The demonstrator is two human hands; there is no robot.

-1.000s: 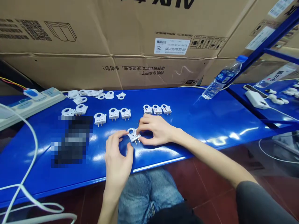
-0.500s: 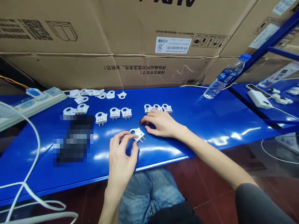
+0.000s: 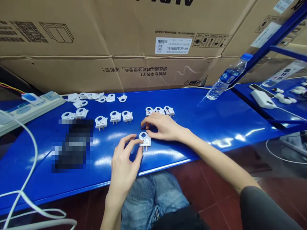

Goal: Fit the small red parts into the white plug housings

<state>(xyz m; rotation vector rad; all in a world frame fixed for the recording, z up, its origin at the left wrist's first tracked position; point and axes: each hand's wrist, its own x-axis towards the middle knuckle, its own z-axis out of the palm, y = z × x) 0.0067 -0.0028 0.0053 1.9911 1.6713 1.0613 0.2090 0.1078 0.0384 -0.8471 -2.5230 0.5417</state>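
My left hand (image 3: 124, 161) pinches a small white two-pin plug part (image 3: 145, 140) between thumb and forefinger just above the blue table (image 3: 211, 121). My right hand (image 3: 163, 127) rests on the table right behind that part, fingers curled together at its top edge; whether they hold anything small is hidden. Three similar white plug parts (image 3: 159, 111) stand in a row just beyond my right hand. Three more plug parts (image 3: 115, 117) stand in a row to the left.
Loose white plug shells (image 3: 96, 96) lie at the back left near a power strip (image 3: 26, 107) with white cables (image 3: 28, 172). A water bottle (image 3: 225, 81) leans at the back right. Cardboard boxes (image 3: 120, 41) wall off the back. A blurred dark patch (image 3: 74, 143) covers the left.
My left hand has turned the plug part upright, pins toward me, and shifted it slightly right. My right hand drew back from the part, then returned to its top edge.
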